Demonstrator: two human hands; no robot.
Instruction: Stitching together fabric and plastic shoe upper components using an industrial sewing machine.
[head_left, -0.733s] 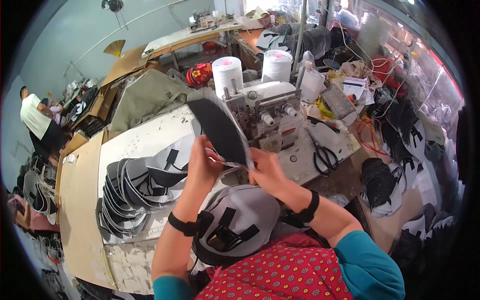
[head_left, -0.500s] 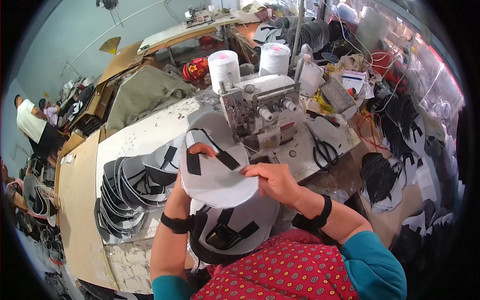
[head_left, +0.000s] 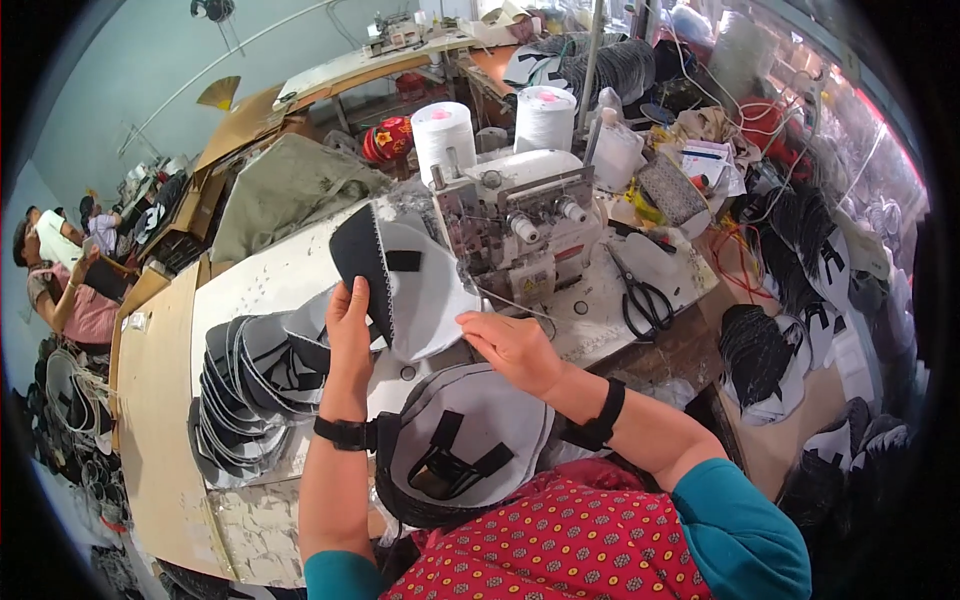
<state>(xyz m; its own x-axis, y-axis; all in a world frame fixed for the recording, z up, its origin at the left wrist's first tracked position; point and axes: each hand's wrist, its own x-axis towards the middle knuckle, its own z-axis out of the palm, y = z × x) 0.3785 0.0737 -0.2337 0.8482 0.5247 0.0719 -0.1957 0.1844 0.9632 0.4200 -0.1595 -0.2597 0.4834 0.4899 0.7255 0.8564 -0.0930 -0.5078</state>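
My left hand (head_left: 348, 325) grips a curved fabric piece (head_left: 425, 300), pale grey with a black flap folded over and a black tab, and holds it up over the table. The fingers of my right hand (head_left: 515, 350) are pinched at its right edge. The piece is just left of and in front of a sewing machine (head_left: 520, 230), and a thin pale strand runs near its right edge. On my lap rests a stack of similar pieces (head_left: 520, 405) with black straps inside.
Several nested fabric pieces (head_left: 250, 385) lie on the table at left. Black scissors (head_left: 643, 300) lie right of the machine. Two white thread cones (head_left: 443, 140) stand behind it. Black-and-white pieces (head_left: 765, 365) are piled at right. Other people (head_left: 85, 300) are at far left.
The fabric piece has moved away from me toward the machine and turned, so its black side shows. My left hand has come into view on it. At far left, a person in pink has appeared.
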